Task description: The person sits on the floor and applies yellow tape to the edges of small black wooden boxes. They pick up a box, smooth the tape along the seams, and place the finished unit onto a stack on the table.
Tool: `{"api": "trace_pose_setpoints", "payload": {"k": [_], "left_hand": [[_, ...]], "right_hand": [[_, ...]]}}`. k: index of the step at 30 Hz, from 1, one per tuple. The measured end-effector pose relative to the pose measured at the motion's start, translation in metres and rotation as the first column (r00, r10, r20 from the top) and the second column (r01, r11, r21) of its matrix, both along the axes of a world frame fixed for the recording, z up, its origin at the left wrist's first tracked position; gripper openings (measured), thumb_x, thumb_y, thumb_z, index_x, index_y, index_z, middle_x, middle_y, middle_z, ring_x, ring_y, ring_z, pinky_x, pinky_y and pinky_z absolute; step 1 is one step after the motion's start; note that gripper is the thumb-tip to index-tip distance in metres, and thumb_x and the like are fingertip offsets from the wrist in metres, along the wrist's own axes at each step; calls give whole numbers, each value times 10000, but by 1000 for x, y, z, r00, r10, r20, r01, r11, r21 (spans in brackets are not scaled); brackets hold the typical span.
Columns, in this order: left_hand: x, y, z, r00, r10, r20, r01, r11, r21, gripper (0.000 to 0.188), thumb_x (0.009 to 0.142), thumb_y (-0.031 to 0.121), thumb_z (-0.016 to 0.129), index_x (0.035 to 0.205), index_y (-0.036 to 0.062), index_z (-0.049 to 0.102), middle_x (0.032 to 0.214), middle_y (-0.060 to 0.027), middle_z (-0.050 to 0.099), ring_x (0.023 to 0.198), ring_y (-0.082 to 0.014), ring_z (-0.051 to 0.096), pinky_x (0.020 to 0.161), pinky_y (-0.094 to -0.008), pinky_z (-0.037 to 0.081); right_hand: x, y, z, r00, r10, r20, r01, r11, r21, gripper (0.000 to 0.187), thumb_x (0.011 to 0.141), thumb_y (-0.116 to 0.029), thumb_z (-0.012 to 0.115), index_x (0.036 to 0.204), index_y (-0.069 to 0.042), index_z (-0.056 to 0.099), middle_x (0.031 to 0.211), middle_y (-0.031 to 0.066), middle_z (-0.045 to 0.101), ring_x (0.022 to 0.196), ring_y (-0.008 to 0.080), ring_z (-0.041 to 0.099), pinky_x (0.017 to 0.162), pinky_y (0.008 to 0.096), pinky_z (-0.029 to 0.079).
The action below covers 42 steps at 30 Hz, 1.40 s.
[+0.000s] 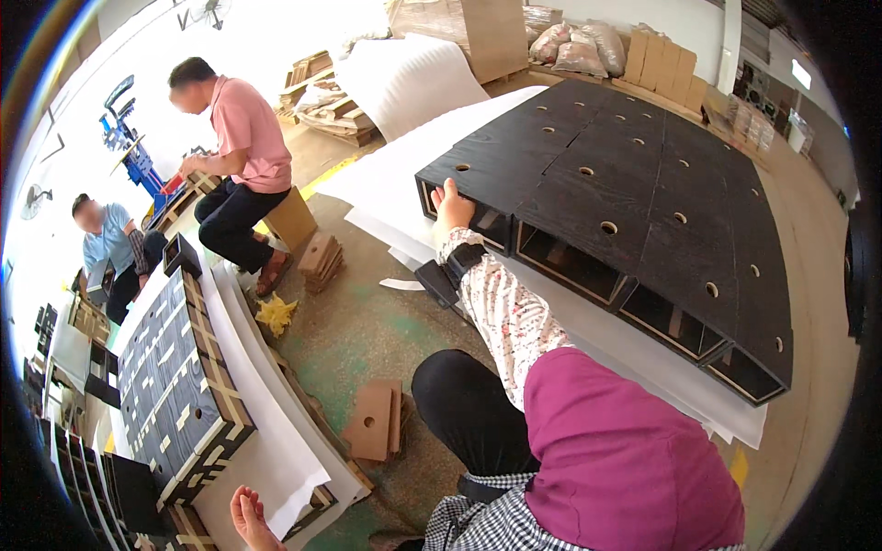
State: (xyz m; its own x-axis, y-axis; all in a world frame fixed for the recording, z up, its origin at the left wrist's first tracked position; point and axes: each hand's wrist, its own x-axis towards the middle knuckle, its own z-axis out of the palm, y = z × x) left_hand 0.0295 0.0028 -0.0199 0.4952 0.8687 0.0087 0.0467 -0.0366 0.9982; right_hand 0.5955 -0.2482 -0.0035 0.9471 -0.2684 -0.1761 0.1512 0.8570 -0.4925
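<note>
My right hand (452,209) is at the front upper edge of a black wood-grain box (478,188), at the near left corner of a wide block of such boxes. Its fingers bend over the edge, and part of the grip is hidden. The boxes stand side by side, hollow fronts toward me, with a round hole in each top. A black strap (464,260) circles my right wrist, over a floral sleeve. At the lower left my left hand (253,519) is loosely curled with nothing in it, near white foam sheeting (308,477).
A second group of black boxes (175,376) with tan tape strips lies at left. Small brown boards (372,422) and a board stack (320,260) lie on the floor. Two people work at left, one in a pink shirt (253,129), one in blue (115,234). Sacks (581,57) stand behind.
</note>
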Motion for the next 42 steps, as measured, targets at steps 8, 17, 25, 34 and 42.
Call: {"api": "trace_pose_setpoints", "payload": {"k": [8, 17, 25, 34, 42], "left_hand": [[-13, 3, -1, 1000, 0, -10, 0, 999, 36, 314, 927, 218, 543, 1160, 8, 554, 1118, -96, 592, 1007, -191, 564, 873, -317, 437], [-13, 1, -6, 998, 23, -59, -24, 1000, -18, 339, 924, 225, 545, 1185, 9, 540, 1162, -116, 581, 1075, -224, 549, 945, -341, 416], [1, 2, -15, 1000, -13, 22, 14, 999, -36, 208, 936, 215, 524, 1090, 93, 593, 995, 21, 604, 899, -61, 557, 774, -197, 415], [-20, 5, -17, 996, 67, -62, -66, 998, 15, 281, 918, 226, 549, 1122, 34, 576, 999, -25, 608, 910, -104, 570, 796, -237, 451], [-5, 16, -11, 996, 45, -80, -46, 999, -5, 269, 919, 212, 535, 1116, 36, 588, 1038, -48, 617, 967, -133, 576, 835, -258, 439]], "right_hand": [[-10, -3, 12, 998, 26, -62, -25, 999, 20, 388, 888, -140, 586, 1151, 98, 428, 1077, 145, 530, 957, 205, 583, 787, 249, 537], [-50, 15, -11, 941, 327, -90, -318, 942, 103, 141, 843, -171, 606, 864, -78, 502, 803, 19, 530, 709, 146, 576, 669, 277, 520], [-216, 100, 68, 497, 837, 228, -865, 498, 55, 196, 899, -156, 535, 1073, -81, 488, 945, 63, 591, 865, 154, 599, 715, 292, 506], [-296, 160, -46, -36, 996, -82, -995, -43, -90, 234, 905, -189, 493, 1119, -107, 539, 962, 12, 579, 836, 100, 560, 685, 237, 457], [-284, 147, -24, -151, 983, -107, -924, -179, -339, 218, 905, -146, 488, 1097, -72, 558, 953, 5, 576, 813, 77, 537, 693, 208, 453]]}}
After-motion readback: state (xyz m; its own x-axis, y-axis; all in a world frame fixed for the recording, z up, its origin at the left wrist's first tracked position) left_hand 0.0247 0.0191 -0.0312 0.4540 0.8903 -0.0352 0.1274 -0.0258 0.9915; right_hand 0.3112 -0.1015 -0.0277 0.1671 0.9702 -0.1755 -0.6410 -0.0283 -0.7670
